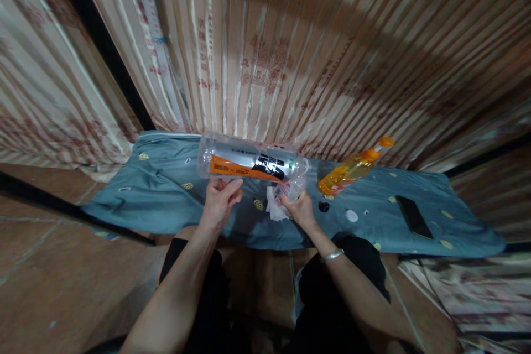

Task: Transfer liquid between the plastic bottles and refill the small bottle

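My left hand (220, 197) grips a clear plastic bottle (249, 163) with a silver, orange and black label. The bottle is held on its side above a teal cloth (166, 193), its neck pointing right. My right hand (297, 207) is closed round a crumpled white tissue (274, 204) and a clear plastic piece at the bottle's mouth. A silver bangle (332, 255) sits on my right wrist.
An orange liquid bottle with an orange cap (352, 168) lies on the cloth to the right. Near it are a black cap (324, 207), a white cap (352, 215) and a black phone (414, 216). A striped curtain (290, 55) hangs behind; brown floor lies left.
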Demonstrator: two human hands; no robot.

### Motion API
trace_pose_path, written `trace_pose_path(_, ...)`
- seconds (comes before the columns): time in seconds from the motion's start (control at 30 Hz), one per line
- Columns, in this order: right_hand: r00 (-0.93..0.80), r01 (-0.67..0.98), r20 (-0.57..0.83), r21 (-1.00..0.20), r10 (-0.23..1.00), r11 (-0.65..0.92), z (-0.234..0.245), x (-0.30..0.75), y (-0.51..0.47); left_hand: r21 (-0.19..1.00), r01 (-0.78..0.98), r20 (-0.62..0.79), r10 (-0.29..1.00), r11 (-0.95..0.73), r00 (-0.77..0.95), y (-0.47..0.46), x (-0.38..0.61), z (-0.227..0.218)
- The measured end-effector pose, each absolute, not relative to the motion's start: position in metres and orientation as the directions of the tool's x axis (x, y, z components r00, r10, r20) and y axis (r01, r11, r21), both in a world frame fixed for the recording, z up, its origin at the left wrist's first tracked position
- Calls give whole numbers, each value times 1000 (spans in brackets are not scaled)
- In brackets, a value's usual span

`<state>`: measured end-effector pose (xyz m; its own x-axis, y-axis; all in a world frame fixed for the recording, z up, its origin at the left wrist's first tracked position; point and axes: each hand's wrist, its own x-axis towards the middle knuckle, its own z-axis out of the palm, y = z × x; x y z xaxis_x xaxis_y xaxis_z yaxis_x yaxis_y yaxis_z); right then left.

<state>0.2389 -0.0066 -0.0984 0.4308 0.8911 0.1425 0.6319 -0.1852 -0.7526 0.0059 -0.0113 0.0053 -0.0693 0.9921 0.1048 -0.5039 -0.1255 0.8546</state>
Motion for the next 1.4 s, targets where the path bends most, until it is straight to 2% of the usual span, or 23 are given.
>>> trace_pose_path(0.37, 434, 670, 99, -701, 896, -247, -95, 238, -9, 856, -498, 109, 990, -141, -93, -12, 3, 4)
trace_pose_path(0.8, 424, 631, 154, -757, 892, -170, -97, 236, -11, 868, -465, 142, 984, -176, -108, -14, -1, 3)
trace_pose_path(1.1, 422, 617, 108, -762, 900, -198, -93, 235, -12, 874, -452, 152, 984, -175, -87, -15, -2, 3)
trace_pose_path(1.4, 419, 601, 148, -784, 896, -152, -100, 238, -11, 858, -484, 139, 984, -175, -108, -15, -2, 3)
